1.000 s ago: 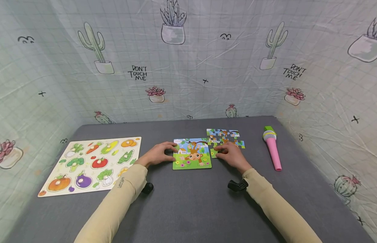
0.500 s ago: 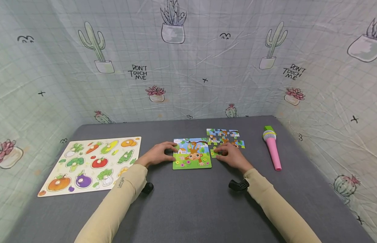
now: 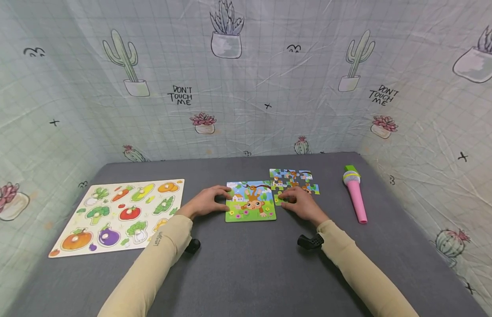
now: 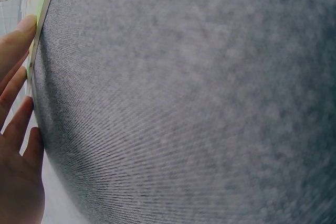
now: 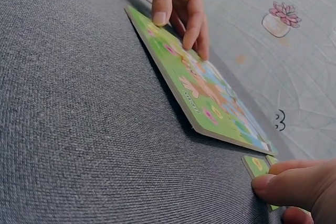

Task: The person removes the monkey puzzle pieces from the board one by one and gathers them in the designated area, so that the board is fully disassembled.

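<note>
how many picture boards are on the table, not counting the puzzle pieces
2: the monkey board between the left hand and right hand, and the vegetable board farther left, partly behind a sleeve. No third board seems hidden.

A: what sorta place is this, a home?
B: standing right here, can't tell tbh. kinda booth-like: creased cactus-print sheeting (image 3: 246,79) round three sides of a grey surface (image 3: 246,273), monkey picture board (image 3: 251,201) and pink toy mic (image 3: 356,198) on it.

The monkey picture board (image 3: 250,201) looks smooth. Under it is rough, dull cloth (image 3: 246,268). Right of it, the toy microphone (image 3: 356,198) looks plastic.
</note>
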`<state>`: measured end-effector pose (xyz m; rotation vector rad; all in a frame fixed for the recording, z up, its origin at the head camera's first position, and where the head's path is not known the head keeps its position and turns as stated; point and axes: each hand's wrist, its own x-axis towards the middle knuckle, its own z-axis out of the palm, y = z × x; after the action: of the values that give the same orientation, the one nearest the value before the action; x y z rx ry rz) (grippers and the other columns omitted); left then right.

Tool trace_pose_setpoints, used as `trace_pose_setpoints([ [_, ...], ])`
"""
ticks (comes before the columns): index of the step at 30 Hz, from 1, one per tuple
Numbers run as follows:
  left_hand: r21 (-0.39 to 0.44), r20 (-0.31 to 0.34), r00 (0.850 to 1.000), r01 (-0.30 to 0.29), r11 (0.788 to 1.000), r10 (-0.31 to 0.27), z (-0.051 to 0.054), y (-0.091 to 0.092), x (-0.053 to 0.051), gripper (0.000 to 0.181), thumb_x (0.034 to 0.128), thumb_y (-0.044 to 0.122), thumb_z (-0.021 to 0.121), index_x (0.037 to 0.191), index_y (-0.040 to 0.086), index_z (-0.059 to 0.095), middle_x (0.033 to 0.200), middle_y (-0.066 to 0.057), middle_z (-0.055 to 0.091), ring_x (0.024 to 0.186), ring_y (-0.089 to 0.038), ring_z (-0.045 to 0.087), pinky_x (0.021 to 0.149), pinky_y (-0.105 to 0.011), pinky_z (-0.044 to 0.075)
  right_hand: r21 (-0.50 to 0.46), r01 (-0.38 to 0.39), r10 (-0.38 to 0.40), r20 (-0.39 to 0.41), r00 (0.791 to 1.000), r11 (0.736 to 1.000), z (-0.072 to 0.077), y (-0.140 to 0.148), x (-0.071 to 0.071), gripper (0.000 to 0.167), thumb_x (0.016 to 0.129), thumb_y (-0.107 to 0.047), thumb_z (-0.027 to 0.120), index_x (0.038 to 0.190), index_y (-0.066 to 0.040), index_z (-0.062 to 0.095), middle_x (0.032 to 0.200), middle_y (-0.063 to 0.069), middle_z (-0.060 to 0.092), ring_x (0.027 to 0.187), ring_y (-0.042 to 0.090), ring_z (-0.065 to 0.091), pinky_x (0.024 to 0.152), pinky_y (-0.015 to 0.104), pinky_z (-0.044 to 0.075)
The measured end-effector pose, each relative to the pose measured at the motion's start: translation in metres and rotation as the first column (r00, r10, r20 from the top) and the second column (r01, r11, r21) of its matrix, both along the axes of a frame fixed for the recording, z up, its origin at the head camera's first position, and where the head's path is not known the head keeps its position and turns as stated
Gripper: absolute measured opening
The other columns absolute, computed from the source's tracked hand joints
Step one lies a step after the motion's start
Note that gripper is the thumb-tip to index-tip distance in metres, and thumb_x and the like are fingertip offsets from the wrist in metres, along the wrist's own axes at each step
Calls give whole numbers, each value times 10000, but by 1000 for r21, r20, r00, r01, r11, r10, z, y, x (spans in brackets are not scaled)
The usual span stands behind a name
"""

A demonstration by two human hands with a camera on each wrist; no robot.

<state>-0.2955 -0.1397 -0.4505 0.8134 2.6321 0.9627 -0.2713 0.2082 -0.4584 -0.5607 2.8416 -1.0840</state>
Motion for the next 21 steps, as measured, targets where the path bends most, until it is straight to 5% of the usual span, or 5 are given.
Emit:
trace_pose_setpoints([
  [21, -3, 13, 1000, -1, 1000, 1, 3, 0, 1, 356, 874, 228, 753, 1192, 81, 687, 1456, -86, 481, 1376, -315, 387, 1123, -492, 329, -78, 47, -48, -4, 999, 996, 1, -2, 2, 218, 919, -182, 702, 1113, -87, 722, 1171, 103, 575, 934, 261, 596, 805, 450, 512],
])
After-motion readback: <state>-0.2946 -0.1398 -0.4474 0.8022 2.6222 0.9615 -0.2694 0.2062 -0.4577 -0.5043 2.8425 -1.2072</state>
